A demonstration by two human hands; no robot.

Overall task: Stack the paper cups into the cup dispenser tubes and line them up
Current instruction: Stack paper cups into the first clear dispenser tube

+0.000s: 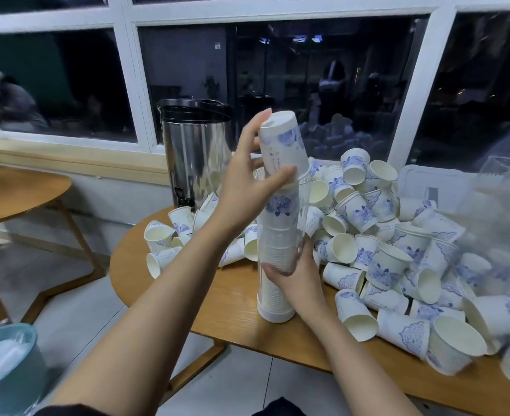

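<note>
A clear cup dispenser tube (277, 241) stands upright on the round wooden table (217, 307), filled with stacked white paper cups. My right hand (296, 271) grips the tube around its lower middle. My left hand (247, 181) holds an upside-down white cup with blue print (283, 142) at the tube's open top, its rim partly inside. A large pile of loose paper cups (398, 244) with the same blue print covers the table to the right of and behind the tube.
A steel drink urn with a black lid (193, 151) stands behind the tube by the window. Clear plastic containers (428, 184) sit at the far right. A second wooden table (16, 187) is on the left, and a teal bin (4, 364) stands on the floor.
</note>
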